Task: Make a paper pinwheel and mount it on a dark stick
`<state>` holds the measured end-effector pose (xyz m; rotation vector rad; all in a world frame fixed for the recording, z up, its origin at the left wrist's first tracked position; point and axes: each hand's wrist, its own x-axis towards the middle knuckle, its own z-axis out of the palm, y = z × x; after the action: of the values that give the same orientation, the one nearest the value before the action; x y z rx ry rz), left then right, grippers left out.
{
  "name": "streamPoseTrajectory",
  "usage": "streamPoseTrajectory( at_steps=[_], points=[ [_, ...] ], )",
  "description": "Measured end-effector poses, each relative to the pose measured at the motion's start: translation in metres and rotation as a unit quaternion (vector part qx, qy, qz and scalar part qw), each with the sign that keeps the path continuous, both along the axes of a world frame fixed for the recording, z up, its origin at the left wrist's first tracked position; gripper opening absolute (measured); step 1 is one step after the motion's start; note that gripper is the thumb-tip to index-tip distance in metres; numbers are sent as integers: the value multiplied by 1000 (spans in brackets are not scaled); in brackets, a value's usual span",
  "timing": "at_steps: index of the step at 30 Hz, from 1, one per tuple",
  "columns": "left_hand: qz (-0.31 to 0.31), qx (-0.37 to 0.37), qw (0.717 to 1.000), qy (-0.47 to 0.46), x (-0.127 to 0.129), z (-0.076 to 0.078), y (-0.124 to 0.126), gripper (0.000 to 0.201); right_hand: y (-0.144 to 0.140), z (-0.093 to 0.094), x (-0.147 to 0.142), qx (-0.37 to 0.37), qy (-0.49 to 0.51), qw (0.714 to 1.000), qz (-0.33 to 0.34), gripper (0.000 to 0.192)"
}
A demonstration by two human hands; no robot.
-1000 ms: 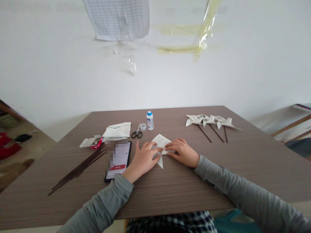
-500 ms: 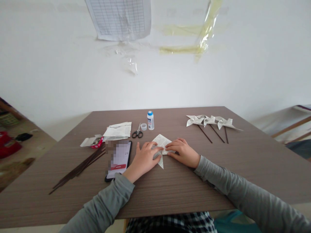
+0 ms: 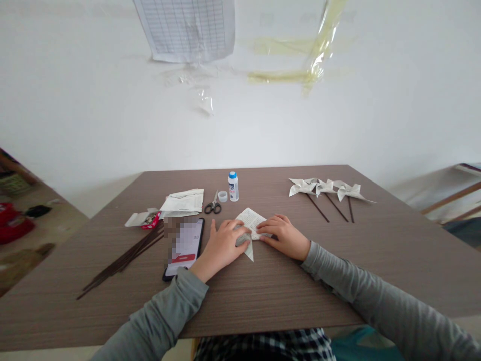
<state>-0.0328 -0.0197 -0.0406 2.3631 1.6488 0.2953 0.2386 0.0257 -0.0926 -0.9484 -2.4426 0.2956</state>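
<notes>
A cut and partly folded piece of printed paper (image 3: 249,217) lies on the table in front of me, one corner pointing away and a narrow flap pointing toward me. My left hand (image 3: 224,243) rests over its left side, fingers spread and pressing on the paper; part of the paper is hidden beneath. On the right edge lies my right hand (image 3: 286,236), its fingers stretched out flat over the sheet. Neither hand is wrapped round anything. Beyond the paper stands a small white glue bottle (image 3: 233,187) with a blue cap.
Scissors (image 3: 213,205), a clear round cap (image 3: 223,196), a paper stack (image 3: 183,202), a small red box (image 3: 151,219), thin brown sticks (image 3: 121,260) and a phone (image 3: 187,245) lie to the left. Three paper pinwheels (image 3: 325,187) on sticks lie at the back right.
The left fingers have shifted very slightly at the middle of the paper. Otherwise both hands and the paper keep their places; the view has moved a little.
</notes>
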Motion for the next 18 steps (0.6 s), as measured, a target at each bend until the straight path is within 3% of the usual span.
streamPoseTrajectory(
  at_steps=[8, 14, 18],
  points=[
    [8, -22, 999, 24, 4, 10, -2, 35, -1, 2, -1, -11, -2, 1000, -7, 25],
    [6, -16, 1000, 12, 5, 9, -4, 49, -1, 4, -2, -11, -11, 1000, -12, 25],
    [2, -16, 1000, 19, 3, 8, -4, 47, -3, 7, -2, -7, -7, 1000, -13, 26]
  ],
)
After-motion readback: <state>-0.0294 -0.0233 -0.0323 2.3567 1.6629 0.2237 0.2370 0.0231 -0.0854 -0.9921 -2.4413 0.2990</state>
